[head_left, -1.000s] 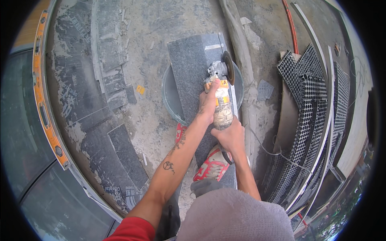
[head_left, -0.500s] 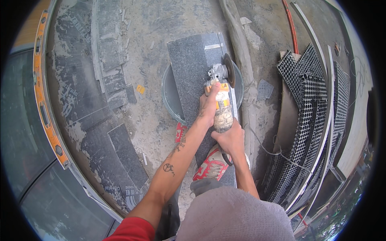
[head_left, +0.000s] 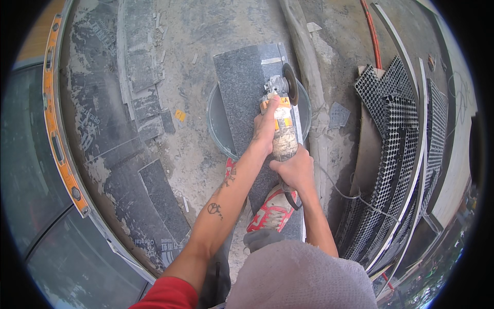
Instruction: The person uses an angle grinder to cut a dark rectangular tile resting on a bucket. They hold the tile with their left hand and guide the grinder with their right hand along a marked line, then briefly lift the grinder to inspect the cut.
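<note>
An angle grinder (head_left: 283, 136), its body crusted with pale dust and marked with yellow patches, is held in both my hands. My left hand (head_left: 265, 129) wraps the front of the body behind the gear head, and my right hand (head_left: 296, 172) grips the rear end. The round cutting disc (head_left: 290, 82) stands upright at the right edge of a dark grey stone slab (head_left: 239, 77); I cannot tell whether it touches the stone. Beneath the slab is a round grey tub (head_left: 218, 126). One of my shoes (head_left: 270, 213), red and cream, rests on the slab's near part.
An orange spirit level (head_left: 56, 134) lies along the left edge. Dark stone pieces (head_left: 162, 193) cover the floor at left. Black perforated plastic panels (head_left: 399, 129) are piled at right beside long metal strips (head_left: 423, 103). A cable (head_left: 339, 190) runs right from the grinder.
The grinder and both hands have shifted slightly away from me, and the disc sits a little farther up the slab's right edge. Both hands keep their grip.
</note>
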Action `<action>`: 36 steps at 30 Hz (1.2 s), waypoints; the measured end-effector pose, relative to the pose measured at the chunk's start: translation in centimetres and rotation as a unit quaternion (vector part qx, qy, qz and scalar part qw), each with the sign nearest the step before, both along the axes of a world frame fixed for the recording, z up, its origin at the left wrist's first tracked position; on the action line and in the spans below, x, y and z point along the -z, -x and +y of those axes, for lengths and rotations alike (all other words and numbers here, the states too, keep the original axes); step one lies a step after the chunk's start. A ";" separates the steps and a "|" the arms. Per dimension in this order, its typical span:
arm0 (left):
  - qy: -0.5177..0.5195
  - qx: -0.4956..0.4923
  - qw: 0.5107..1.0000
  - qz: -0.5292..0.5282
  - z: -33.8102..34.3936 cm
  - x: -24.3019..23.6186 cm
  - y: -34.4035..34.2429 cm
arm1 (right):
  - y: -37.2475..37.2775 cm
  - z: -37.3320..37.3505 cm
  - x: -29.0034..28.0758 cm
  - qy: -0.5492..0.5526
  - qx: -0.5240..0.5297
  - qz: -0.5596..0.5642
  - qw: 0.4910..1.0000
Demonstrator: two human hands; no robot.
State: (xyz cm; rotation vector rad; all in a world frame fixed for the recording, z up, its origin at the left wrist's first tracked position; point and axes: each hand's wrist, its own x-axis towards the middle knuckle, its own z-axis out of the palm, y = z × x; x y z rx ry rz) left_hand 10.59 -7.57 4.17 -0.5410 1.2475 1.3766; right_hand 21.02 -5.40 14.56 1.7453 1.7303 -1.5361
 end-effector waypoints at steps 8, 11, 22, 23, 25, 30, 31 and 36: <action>0.005 0.007 1.000 0.007 -0.2 -0.1 -0.5 | -0.4 -0.4 0.0 0.000 0.017 0.013 1.000; 0.001 0.001 1.000 0.006 -0.6 -0.1 -0.8 | -0.5 -0.6 -0.3 0.005 0.014 -0.005 1.000; -0.031 -0.026 0.999 -0.004 -1.5 -0.3 -1.7 | -1.4 -1.3 -0.1 -0.006 -0.003 -0.013 1.000; -0.031 -0.023 0.999 -0.002 -1.5 -0.4 -1.8 | -1.5 -1.3 -0.2 -0.004 -0.002 -0.013 1.000; -0.029 -0.019 0.999 0.002 -1.6 -0.5 -1.8 | -1.5 -1.4 -0.3 -0.001 -0.001 -0.011 1.000; -0.033 -0.020 0.999 -0.009 -1.9 -1.0 -2.1 | -1.9 -1.8 -0.1 -0.009 0.004 -0.012 1.000; -0.031 -0.022 0.999 -0.013 -1.9 -1.2 -2.3 | -2.1 -2.0 0.1 -0.013 0.004 -0.013 1.000; -0.031 -0.026 0.999 -0.005 -2.2 -0.9 -2.6 | -2.1 -1.9 -0.7 -0.003 0.007 -0.019 1.000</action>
